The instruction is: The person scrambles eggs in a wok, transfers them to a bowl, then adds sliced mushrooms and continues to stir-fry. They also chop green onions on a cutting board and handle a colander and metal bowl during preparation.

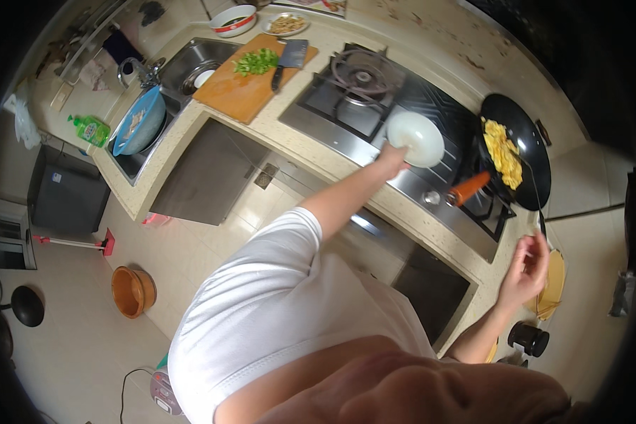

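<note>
My left hand (pixel 394 160) grips a white bowl (pixel 423 135) by its near rim and holds it over the front of the gas hob (pixel 344 127). On the hob's right burner sits a black wok (pixel 535 172) with a reddish-brown wooden handle (pixel 469 189) pointing towards the front left. Cooked scrambled egg (pixel 501 148) lies in the wok. A thin-shafted spatula (pixel 534 183) rests with its working end in the egg. At the wok's near right, my right hand (pixel 530 267) is closed around the end of the spatula's dark handle, which the fingers partly hide.
Left of the hob, a cutting board (pixel 230 95) carries chopped greens (pixel 257 62) and a cleaver (pixel 294 54). Behind it stand a red-banded bowl (pixel 233 22) and a plate of food (pixel 285 24). A blue basin (pixel 140 124) tilts in the sink (pixel 183 58). A black jar (pixel 529 339) stands at right.
</note>
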### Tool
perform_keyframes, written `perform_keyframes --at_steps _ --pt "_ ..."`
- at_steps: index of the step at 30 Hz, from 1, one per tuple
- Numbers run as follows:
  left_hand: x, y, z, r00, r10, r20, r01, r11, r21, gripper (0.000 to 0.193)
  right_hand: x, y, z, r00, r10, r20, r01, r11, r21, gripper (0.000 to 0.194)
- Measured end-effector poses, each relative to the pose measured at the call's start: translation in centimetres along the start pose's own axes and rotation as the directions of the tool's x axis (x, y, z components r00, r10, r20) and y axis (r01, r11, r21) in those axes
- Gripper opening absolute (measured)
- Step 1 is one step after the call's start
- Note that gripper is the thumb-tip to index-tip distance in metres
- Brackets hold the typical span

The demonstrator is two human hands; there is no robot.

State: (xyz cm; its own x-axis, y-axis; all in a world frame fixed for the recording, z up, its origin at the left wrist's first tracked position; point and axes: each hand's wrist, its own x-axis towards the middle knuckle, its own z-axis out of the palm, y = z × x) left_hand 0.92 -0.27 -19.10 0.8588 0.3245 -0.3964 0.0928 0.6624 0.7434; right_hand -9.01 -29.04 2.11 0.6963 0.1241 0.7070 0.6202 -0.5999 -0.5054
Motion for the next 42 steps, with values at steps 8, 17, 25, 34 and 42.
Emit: perform_keyframes --at_steps 8,17,25,34,42 --pt "-8.1 5.4 -7.4 0.907 -0.234 0.351 0.230 0.972 0.054 0.053 -4.9 -15.6 14.6 0.889 -0.116 0.443 -0.034 0.948 0.316 0.024" --pt "-16.9 13.0 -34.6 0.999 -0.044 0.010 0.045 0.989 -0.141 0.045 -8.8 -22.1 24.5 0.558 -0.066 0.827 -0.217 0.951 0.222 0.019" --pt "-23.8 18.3 -45.6 0.911 0.123 -0.394 -0.270 0.899 -0.345 0.028 -3.9 -25.7 35.4 0.473 -0.305 0.827 -0.070 0.922 0.380 0.015" --pt "-25.3 31.3 -50.8 0.605 0.459 -0.651 -0.630 0.776 -0.039 0.024 3.7 -29.4 53.7 0.389 -0.459 0.798 -0.175 0.814 0.554 0.015" --pt "-21.2 44.1 -55.1 0.393 0.662 -0.638 -0.636 0.697 0.331 0.030 15.7 -26.4 72.1 0.373 -0.369 0.851 -0.598 0.606 0.525 0.021"
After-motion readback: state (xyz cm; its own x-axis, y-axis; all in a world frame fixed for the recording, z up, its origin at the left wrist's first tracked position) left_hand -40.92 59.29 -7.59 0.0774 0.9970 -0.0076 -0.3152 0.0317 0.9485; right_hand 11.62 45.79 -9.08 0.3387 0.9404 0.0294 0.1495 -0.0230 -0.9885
